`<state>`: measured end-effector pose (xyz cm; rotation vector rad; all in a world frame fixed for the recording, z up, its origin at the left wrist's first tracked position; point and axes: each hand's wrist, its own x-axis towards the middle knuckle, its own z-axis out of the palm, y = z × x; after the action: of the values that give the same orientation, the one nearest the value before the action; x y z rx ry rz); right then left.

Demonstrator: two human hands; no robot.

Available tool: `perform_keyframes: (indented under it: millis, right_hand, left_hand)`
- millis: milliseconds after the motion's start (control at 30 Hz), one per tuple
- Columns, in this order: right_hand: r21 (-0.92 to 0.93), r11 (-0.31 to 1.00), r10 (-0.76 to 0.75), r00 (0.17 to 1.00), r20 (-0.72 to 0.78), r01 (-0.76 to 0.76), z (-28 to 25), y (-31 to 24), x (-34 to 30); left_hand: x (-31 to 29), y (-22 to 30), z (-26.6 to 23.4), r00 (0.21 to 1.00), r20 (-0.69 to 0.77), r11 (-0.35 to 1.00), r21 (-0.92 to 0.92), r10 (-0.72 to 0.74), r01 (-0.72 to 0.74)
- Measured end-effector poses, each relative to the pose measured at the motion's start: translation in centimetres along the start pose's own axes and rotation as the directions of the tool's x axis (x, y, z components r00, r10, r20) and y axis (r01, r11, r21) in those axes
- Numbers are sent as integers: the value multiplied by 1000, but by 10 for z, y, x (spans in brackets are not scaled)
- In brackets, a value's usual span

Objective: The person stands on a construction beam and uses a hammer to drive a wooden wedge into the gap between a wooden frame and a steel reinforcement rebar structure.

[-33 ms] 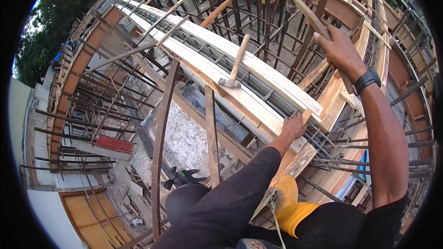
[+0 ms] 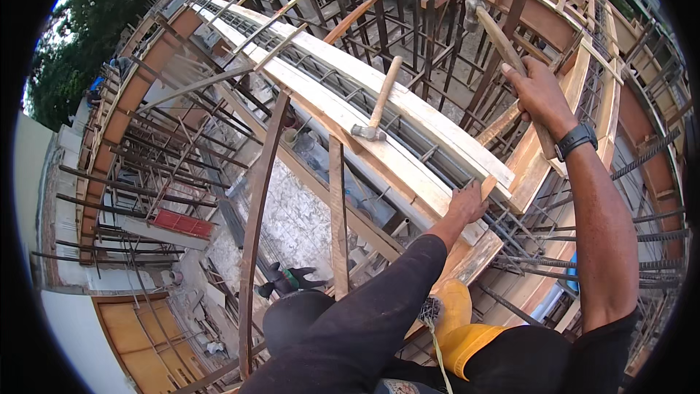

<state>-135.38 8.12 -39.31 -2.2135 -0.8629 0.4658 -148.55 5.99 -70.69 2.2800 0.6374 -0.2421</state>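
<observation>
1. Hands, two, both bare, both at the near end of the pale beam form [image 2: 321, 100]. The right hand [image 2: 539, 95] is raised to the right of the form, fingers closed round a hammer handle. The left hand [image 2: 465, 204] lies low on the form's near end, fingers curled beside a short wooden piece [image 2: 487, 187]; whether it grips that piece or only touches it, I cannot tell.
2. Hammers, two. The raised hammer [image 2: 503, 45] is in the right hand, head up, to the right of the form and clear of it; its handle is worn brown wood, its head dull grey metal, and the handle's butt shows below the fist. The resting hammer [image 2: 383, 96] lies across the form, head on the left board [image 2: 412, 171], handle crossing the gap and the right board [image 2: 452, 140]; its handle is paler, its head grey.
3. Long boards in the form, two, whitish and running side by side, with steel bars [image 2: 408, 140] between them.
4. Watch [image 2: 576, 140], one, black, on the right wrist, right of the form.
5. Yellow boot [image 2: 456, 303], one plainly seen, below the form's near end.
6. Red panel [image 2: 182, 224], one, well to the form's left, lower down.
</observation>
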Motion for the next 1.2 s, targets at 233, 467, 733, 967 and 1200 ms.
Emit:
perform_keyframes:
  millis: [233,467,733,967,1200]
  right_hand:
    - [233,945,220,973,67,-230,45,122,8]
    - [411,813,414,906,90,-412,109,188,-38]
    - [233,905,368,930,-5,-357,142,212,-79]
    - [344,889,331,943,-25,-303,143,189,-104]
    - [497,820,381,919,-104,-284,189,213,-120]
  left_hand:
    - [0,-18,-87,993,-25,976,185,119,-113]
    - [-41,-70,-183,998,51,936,348,42,-57]
    - [-119,-105,-201,980,138,963,247,-141,103]
    - [-133,-124,-221,979,105,974,169,-172,153]
    - [-82,-120,-197,994,70,968,242,-87,67]
